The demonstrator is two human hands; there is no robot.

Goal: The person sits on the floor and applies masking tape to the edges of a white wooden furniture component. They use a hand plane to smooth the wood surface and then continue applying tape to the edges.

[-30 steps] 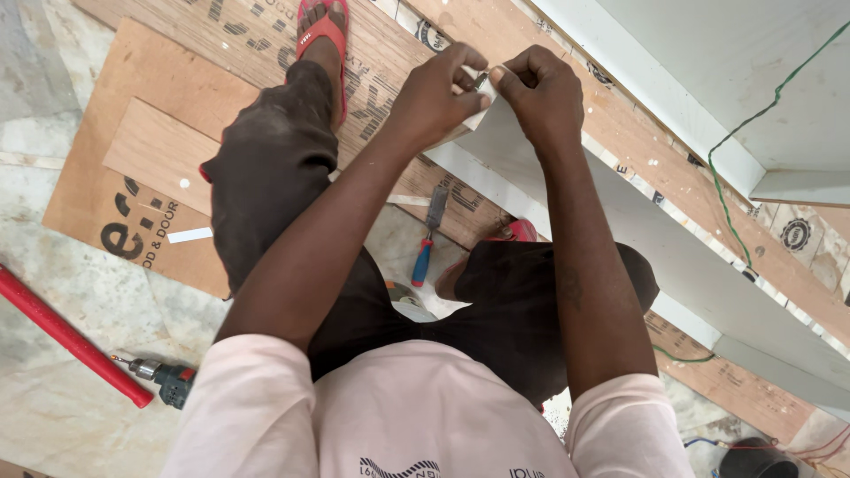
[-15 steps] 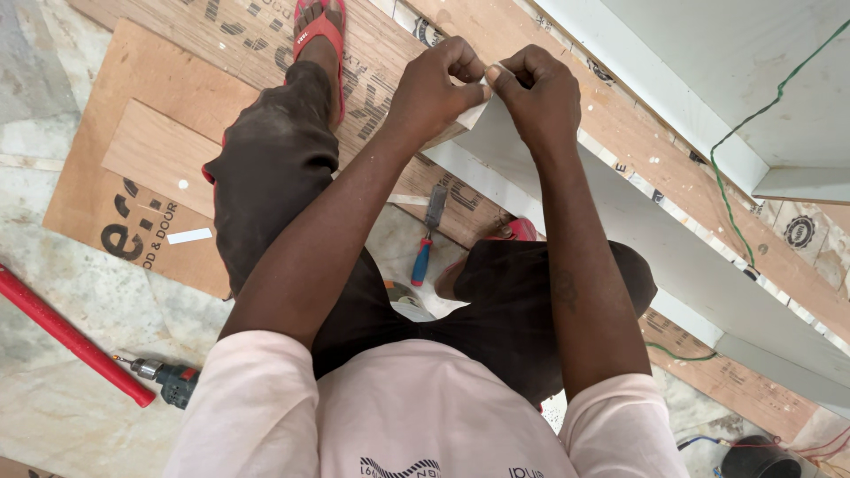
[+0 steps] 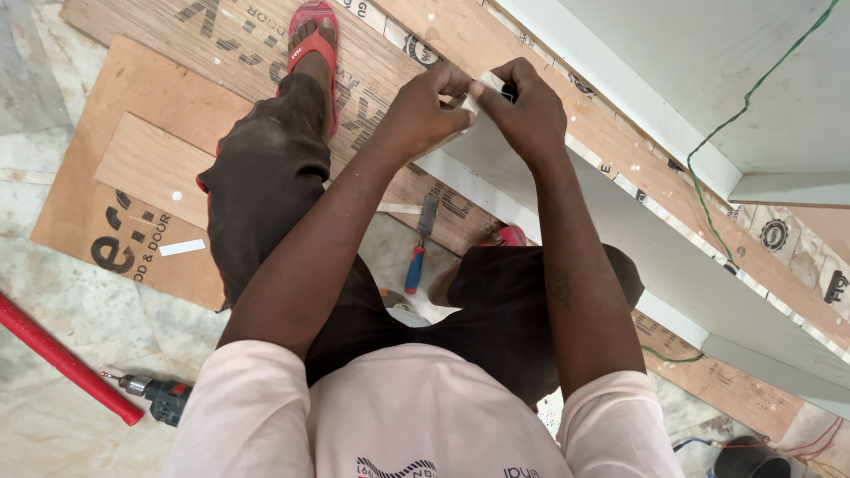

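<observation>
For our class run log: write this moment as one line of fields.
left hand: pinching strip end | right hand: pinching same end | grey panel: under both hands | screwdriver: on floor | drill: on floor

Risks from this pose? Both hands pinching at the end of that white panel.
1. Left hand and right hand pinch a small pale strip at the white panel corner; a slip could likely nick fingers on the edge.
2. The screwdriver lies on the floor between the feet, a possible tread hazard.
3. The drill and red pipe lie close behind, easy to trip on.
</observation>
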